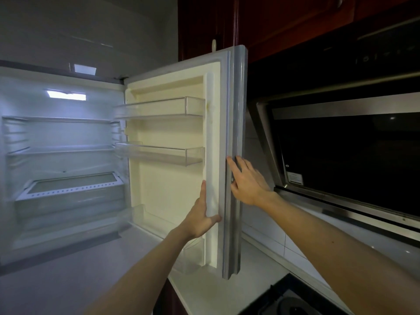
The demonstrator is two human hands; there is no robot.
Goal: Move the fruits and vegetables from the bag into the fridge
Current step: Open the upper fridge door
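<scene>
The fridge (63, 137) stands open, lit inside, its glass shelves bare and a crisper drawer (70, 192) at the bottom. The fridge door (172, 178) is swung wide to the right, with clear door racks. My left hand (201, 214) holds the door's inner edge, fingers flat on the liner and thumb hooked around the rim. My right hand (246, 180) lies on the door's outer edge with fingers straight, touching the grey seal. No bag, fruit or vegetables are in view.
A range hood (341, 155) with dark glass slopes close to the door's right side. A white counter (227, 280) runs below, with a black stove top (291, 298) at the bottom right. Dark red cabinets (272, 23) hang above.
</scene>
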